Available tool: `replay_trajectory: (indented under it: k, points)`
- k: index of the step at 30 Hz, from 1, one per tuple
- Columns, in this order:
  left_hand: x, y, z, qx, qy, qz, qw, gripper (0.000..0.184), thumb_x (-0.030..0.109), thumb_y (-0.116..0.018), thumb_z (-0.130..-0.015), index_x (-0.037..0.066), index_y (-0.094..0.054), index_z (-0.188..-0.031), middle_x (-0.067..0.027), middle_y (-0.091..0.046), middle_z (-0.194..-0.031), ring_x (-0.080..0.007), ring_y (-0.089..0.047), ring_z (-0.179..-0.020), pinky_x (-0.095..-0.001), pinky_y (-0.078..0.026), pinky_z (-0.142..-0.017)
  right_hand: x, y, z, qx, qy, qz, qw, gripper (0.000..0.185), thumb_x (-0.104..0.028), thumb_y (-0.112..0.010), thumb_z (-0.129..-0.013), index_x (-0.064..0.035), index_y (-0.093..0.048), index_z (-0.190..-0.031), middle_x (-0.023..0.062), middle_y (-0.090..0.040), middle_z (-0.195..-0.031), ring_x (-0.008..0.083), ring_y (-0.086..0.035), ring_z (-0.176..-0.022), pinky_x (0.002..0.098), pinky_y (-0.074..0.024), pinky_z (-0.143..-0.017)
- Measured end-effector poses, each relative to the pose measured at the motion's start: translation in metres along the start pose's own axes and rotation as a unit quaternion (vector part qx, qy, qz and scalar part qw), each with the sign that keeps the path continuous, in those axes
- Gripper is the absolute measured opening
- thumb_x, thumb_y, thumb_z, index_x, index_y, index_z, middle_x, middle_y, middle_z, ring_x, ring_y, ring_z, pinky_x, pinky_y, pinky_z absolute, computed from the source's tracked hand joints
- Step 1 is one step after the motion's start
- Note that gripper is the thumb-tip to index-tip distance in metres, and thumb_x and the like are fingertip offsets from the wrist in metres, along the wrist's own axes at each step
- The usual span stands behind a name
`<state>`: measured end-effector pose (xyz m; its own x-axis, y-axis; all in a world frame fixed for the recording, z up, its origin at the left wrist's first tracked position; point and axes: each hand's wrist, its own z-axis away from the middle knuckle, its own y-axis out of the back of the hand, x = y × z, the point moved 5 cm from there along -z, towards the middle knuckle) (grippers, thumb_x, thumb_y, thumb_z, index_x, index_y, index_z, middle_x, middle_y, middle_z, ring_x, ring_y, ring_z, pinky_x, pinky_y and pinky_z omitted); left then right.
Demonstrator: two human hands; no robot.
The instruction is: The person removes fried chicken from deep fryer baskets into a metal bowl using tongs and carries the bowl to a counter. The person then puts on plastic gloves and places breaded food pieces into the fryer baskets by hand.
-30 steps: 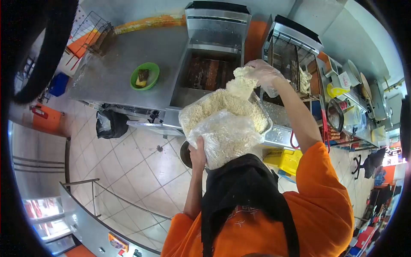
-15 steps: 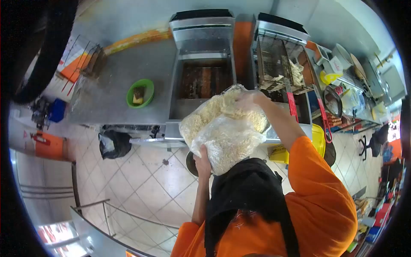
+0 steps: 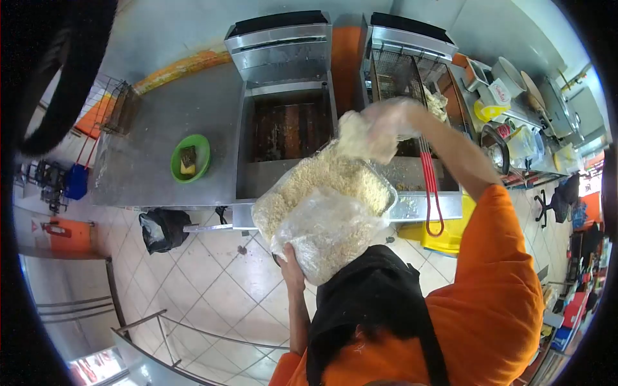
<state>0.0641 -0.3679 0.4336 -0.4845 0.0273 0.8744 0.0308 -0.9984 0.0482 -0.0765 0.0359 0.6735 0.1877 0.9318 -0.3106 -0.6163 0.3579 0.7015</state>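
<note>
A tray (image 3: 391, 193) of pale yellow crumbs (image 3: 328, 167), with clear plastic film (image 3: 328, 225) over its near part, is held in front of the black apron. My left hand (image 3: 292, 269) grips the tray's near left side through the film. Above the tray's far right corner, my right hand (image 3: 396, 122), in a clear plastic glove, holds a pale crumb-covered piece (image 3: 360, 138). Blur hides the exact shape of the piece and the fingers.
Two metal fryers (image 3: 283, 174) stand behind the tray; the right one holds wire baskets (image 3: 396, 74) with a red handle (image 3: 429, 183). A green bowl (image 3: 205, 157) is on the left counter (image 3: 145, 161). A black bag (image 3: 168, 235) and yellow containers (image 3: 444, 238) are below.
From a second ago, my right hand lowered into the crumbs, then rose again with the pale piece. The tray has shifted slightly down and left in view.
</note>
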Motion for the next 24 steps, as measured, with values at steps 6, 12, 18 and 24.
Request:
replay_trajectory:
  k: [6,12,18,24]
  points:
    - [-0.012,0.003,0.003,-0.013,0.045,0.038,0.998,0.079,0.057,-0.044,-0.096,-0.005,-0.031,-0.143,-0.0216,-0.046,-0.138,-0.03,-0.05,-0.123,-0.0389,-0.041,-0.102,0.154,0.097,-0.049,0.083,-0.106,0.34,0.931,0.059,-0.027,-0.072,-0.074,-0.0034,-0.058,-0.126,0.0157,-0.06,-0.124,0.0261,-0.06,-0.107,0.0364,-0.046,-0.093]
    - [-0.007,0.0,0.006,-0.041,0.054,0.058,0.996,0.081,0.063,-0.041,-0.094,-0.002,-0.033,-0.143,-0.0182,-0.051,-0.133,-0.0305,-0.054,-0.119,-0.0423,-0.046,-0.099,0.184,0.039,-0.103,0.077,-0.078,0.277,0.955,0.084,-0.021,-0.072,-0.077,-0.0093,-0.03,-0.148,0.0133,-0.037,-0.148,0.027,-0.045,-0.13,0.0358,-0.0414,-0.106]
    - [-0.005,0.0,0.008,-0.037,0.077,0.099,0.991,0.074,0.056,-0.041,-0.098,-0.003,-0.035,-0.142,-0.0172,-0.049,-0.135,-0.0269,-0.051,-0.121,-0.0384,-0.043,-0.1,0.191,-0.005,-0.12,0.007,-0.061,0.214,0.975,0.047,-0.035,-0.051,-0.095,-0.0106,-0.052,-0.135,0.014,-0.056,-0.133,0.0293,-0.057,-0.117,0.0393,-0.047,-0.097]
    - [-0.014,0.004,-0.001,-0.035,0.016,0.047,0.998,0.074,0.058,-0.038,-0.097,-0.002,-0.036,-0.14,-0.0167,-0.054,-0.128,-0.0277,-0.057,-0.114,-0.0388,-0.048,-0.097,0.113,0.042,-0.049,0.025,-0.08,0.247,0.965,0.047,-0.045,-0.049,-0.093,-0.0041,-0.064,-0.11,0.0105,-0.066,-0.113,0.0248,-0.063,-0.101,0.0394,-0.0474,-0.091]
